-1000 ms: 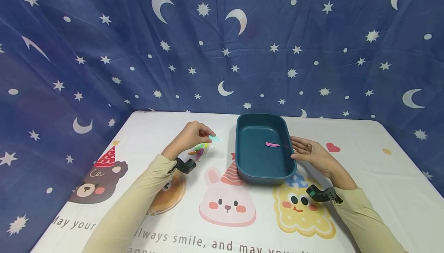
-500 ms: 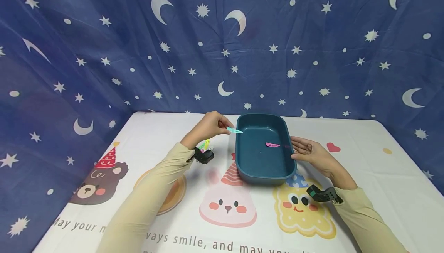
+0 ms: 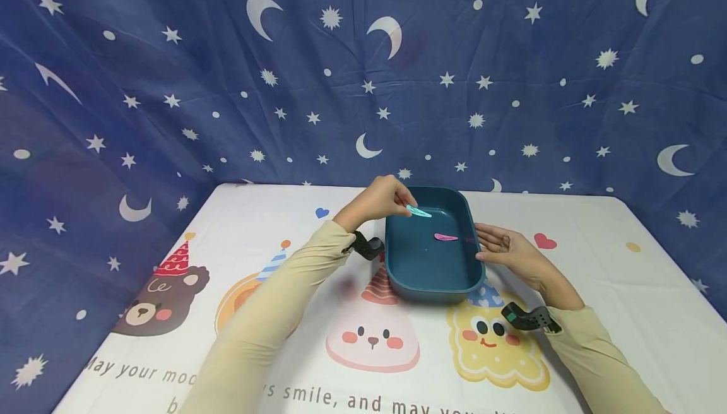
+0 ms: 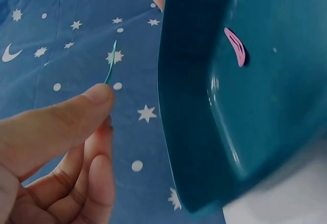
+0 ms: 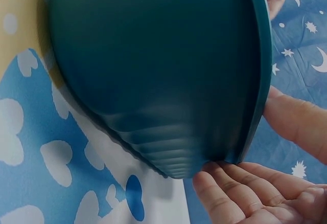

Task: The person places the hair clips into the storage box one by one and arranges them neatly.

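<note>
Backdrop (image 3: 363, 73): one; dark blue fabric printed with white moons and stars, hanging behind the bench.

Bench (image 3: 596, 269): one; white top printed with cartoon figures and lettering.

Bin (image 3: 434, 269): one; teal, open-topped, rectangular with rounded corners, set upright on the bench. Contents: one pink clip on the floor; no other piece seen lying inside, though the left hand hides part of the far left corner in the head view.

Right hand (image 3: 505, 248): at the bin's right side, fingers extended along the outer wall, thumb at the rim. Grip spread and relaxed, closed round nothing; judged to be steadying the bin.

Left hand (image 3: 386, 198): over the bin's left rim, towards the far end. Grip narrowed to a pinch on one turquoise clip. Step in hand, as judged: depositing that clip in the bin. The next move appears to call for lowering it clear of the wall, then parting thumb and finger.

Turquoise clip (image 3: 419, 211): one; above the bin's interior, sloping down to the right in the head view, near edge-on in the left wrist view.

Pink clip (image 3: 445, 237): one; flat on the bin floor, nearer the right wall than the left, apart from the turquoise clip.
</note>
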Available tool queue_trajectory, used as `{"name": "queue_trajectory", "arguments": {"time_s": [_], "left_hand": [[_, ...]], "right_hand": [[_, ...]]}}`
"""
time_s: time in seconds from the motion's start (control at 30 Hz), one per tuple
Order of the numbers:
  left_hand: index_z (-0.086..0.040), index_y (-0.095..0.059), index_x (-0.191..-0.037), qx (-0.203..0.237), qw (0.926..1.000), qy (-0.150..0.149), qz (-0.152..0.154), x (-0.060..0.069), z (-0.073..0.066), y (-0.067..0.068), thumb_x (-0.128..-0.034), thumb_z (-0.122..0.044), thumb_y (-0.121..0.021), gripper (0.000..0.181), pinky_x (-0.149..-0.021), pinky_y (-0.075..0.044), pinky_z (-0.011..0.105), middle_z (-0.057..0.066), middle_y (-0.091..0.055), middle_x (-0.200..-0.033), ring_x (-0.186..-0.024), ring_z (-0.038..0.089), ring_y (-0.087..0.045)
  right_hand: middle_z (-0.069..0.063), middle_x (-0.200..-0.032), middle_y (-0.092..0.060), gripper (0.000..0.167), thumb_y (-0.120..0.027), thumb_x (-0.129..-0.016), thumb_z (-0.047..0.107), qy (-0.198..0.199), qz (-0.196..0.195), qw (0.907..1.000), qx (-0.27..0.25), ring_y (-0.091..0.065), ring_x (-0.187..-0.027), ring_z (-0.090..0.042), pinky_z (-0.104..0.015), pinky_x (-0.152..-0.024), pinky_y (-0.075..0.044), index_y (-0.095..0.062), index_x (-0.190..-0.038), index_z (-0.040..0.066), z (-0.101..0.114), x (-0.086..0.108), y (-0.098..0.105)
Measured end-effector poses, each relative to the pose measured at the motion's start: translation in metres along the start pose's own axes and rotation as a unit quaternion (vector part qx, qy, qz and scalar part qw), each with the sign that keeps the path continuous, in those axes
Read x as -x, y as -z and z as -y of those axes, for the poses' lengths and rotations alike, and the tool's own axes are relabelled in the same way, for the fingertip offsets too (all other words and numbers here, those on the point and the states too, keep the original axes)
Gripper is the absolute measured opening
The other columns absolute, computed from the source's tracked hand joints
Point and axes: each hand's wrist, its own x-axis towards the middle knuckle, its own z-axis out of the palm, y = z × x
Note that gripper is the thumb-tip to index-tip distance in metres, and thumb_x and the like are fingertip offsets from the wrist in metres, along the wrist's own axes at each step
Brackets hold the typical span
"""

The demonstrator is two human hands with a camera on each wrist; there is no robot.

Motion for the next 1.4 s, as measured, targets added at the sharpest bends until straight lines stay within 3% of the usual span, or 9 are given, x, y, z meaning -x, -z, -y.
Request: {"name": "queue_trajectory", "arguments": {"time_s": [0.43, 0.7, 0.9, 1.17, 1.4], "left_hand": [[-0.004, -0.075, -0.094, -0.015, 0.9995, -0.013, 0.025, -0.028, -0.013, -0.027, -0.0793, -0.009, -0.074, 0.015, -0.069, -0.05, 0.016, 0.008, -0.074, -0.09, -0.081, 0.016, -0.066], [-0.005, -0.076, -0.09, -0.032, 0.9989, 0.001, 0.035, -0.04, -0.014, -0.046, -0.0789, -0.008, -0.074, 0.012, -0.067, -0.049, 0.014, 0.006, -0.074, -0.09, -0.079, 0.013, -0.065], [-0.006, -0.076, -0.09, -0.051, 0.9973, 0.015, 0.052, -0.048, -0.015, -0.056, -0.0788, -0.01, -0.075, 0.012, -0.067, -0.049, 0.015, 0.006, -0.074, -0.09, -0.081, 0.013, -0.065], [-0.006, -0.076, -0.087, -0.068, 0.9956, 0.027, 0.059, -0.054, -0.013, -0.068, -0.0773, -0.009, -0.076, 0.01, -0.064, -0.046, 0.014, 0.004, -0.074, -0.088, -0.074, 0.009, -0.059], [-0.006, -0.077, -0.086, -0.092, 0.9931, 0.021, 0.07, -0.057, -0.01, -0.078, -0.0755, -0.008, -0.077, 0.01, -0.06, -0.044, 0.012, 0.005, -0.074, -0.085, -0.072, 0.009, -0.06]], "right_hand": [[-0.028, -0.152, -0.02, 0.074, -0.062, -0.088, 0.006, -0.009, -0.001, 1.0, -0.001, -0.022, -0.138, -0.039, -0.012, -0.092, -0.044, -0.018, -0.146, -0.009, 0.003, 0.001, -0.001], [-0.026, -0.153, -0.019, 0.073, -0.061, -0.089, 0.006, -0.013, 0.003, 0.9999, -0.006, -0.021, -0.139, -0.037, -0.011, -0.092, -0.044, -0.018, -0.146, -0.008, 0.002, 0.0, 0.0], [-0.027, -0.152, -0.019, 0.073, -0.061, -0.089, 0.005, -0.01, 0.004, 0.9999, -0.005, -0.03, -0.139, -0.025, -0.01, -0.091, -0.044, -0.018, -0.146, -0.008, -0.001, -0.002, 0.0], [-0.029, -0.152, -0.019, 0.073, -0.062, -0.089, 0.006, -0.005, 0.004, 1.0, -0.006, -0.026, -0.139, -0.033, -0.01, -0.091, -0.044, -0.018, -0.146, -0.009, 0.001, -0.001, 0.0], [-0.029, -0.152, -0.017, 0.076, -0.064, -0.088, 0.01, 0.007, 0.01, 0.9999, -0.012, -0.032, -0.138, -0.025, -0.01, -0.091, -0.045, -0.017, -0.146, -0.009, -0.002, -0.001, 0.001]]}}
